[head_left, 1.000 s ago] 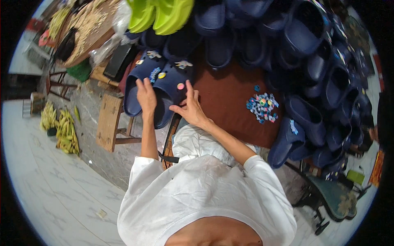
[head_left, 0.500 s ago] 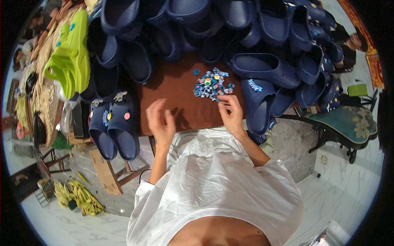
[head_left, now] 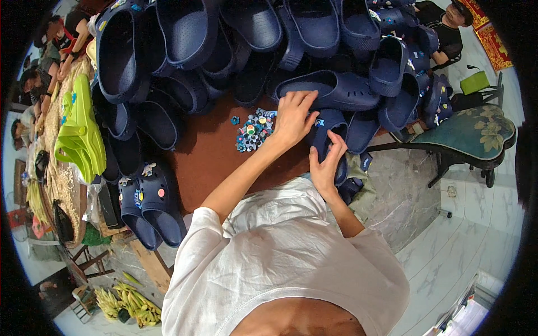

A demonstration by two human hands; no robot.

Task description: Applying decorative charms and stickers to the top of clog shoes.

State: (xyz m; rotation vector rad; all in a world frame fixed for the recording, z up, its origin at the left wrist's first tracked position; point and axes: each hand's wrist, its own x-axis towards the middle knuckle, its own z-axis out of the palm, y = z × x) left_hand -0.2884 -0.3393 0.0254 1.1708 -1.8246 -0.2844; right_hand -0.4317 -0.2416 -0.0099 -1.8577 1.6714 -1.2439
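Note:
My left hand (head_left: 294, 121) reaches across to the right, fingers and thumb apart, over the toe of a navy clog (head_left: 332, 120) that has a blue charm on it. My right hand (head_left: 326, 167) lies against the same clog, nearer to me, its thumb and fingers spread over the foot opening. I see nothing held in either hand. Beside my left wrist is a small heap of shoe charms (head_left: 250, 134), blue, white and other colours, on the brown tabletop (head_left: 196, 143). Another navy clog (head_left: 347, 92) lies sideways just beyond my fingers.
Many navy clogs (head_left: 252, 25) are stacked along the far side. A charm-decorated pair (head_left: 159, 196) and lime-green clogs (head_left: 81, 134) stand at the left. A stool with a teal seat (head_left: 471, 134) is at the right. Other people (head_left: 445, 28) sit beyond, with corn cobs (head_left: 131, 305) on the floor.
My left hand has crossed over to the right, past the charms to the clog. My right hand has left the heap's edge and come down to the clog. The view has shifted.

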